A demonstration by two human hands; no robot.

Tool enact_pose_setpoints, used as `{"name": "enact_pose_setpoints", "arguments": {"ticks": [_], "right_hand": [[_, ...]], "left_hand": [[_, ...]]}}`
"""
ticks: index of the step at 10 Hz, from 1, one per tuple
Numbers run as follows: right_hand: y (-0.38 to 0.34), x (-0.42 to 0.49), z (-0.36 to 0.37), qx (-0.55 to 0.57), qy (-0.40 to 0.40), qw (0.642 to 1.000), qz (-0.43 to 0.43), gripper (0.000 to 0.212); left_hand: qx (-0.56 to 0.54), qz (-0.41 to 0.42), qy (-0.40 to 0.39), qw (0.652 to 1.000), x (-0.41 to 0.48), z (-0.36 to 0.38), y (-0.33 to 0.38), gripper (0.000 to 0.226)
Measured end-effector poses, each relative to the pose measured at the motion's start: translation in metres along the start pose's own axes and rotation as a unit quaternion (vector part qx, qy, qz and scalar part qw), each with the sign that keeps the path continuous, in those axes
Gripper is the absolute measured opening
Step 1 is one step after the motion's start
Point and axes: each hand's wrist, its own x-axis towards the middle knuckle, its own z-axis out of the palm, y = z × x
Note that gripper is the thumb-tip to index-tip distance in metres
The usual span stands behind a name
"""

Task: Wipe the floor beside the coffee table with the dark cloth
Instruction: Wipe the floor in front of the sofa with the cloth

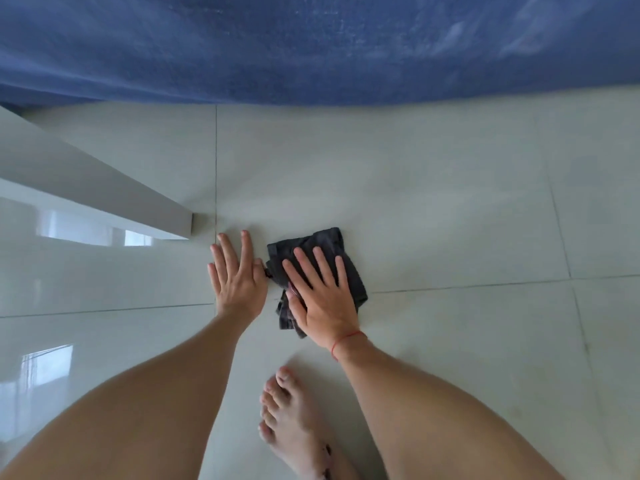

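Right hand (pixel 322 299) spread flat on dark cloth (pixel 349 271), left hand (pixel 237 275) splayed on floor (pixel 450 209) beside it — white table (pixel 93 188) corner just upper left, bare tile open rightward.

Bare arms, bare legs, one bare foot

No sleeves are visible on either arm; the right wrist (pixel 348 341) wears a thin red string; the foot (pixel 294 420) has no shoe or sock.
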Motion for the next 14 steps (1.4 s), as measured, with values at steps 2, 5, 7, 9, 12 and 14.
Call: {"name": "enact_pose_setpoints", "arguments": {"ticks": [2,5,7,9,12,14], "right_hand": [[0.117,-0.041,-0.025,-0.043,0.026,0.99,0.13,0.052],[0.051,-0.029,-0.011,-0.024,0.061,0.964,0.258,0.055],[0.013,-0.02,0.002,-0.003,0.027,0.994,0.11,0.051],[0.081,0.025,-0.018,-0.012,0.066,0.985,0.157,0.051],[0.054,0.064,-0.016,0.009,0.118,0.951,0.285,0.049],[0.013,0.056,-0.023,0.084,0.018,0.982,0.168,0.059]], "left_hand": [[0.008,-0.008,-0.001,1.0,0.003,0.002,-0.002,0.059],[0.015,-0.015,-0.009,1.0,0.005,0.002,0.001,0.059],[0.02,-0.019,-0.021,0.999,0.007,0.002,0.001,0.059],[0.014,-0.024,-0.016,0.999,0.008,0.001,-0.001,0.059],[0.023,-0.016,-0.016,0.999,0.007,0.001,0.001,0.059],[0.01,-0.034,0.03,0.999,0.005,-0.01,0.017,0.056]]}}
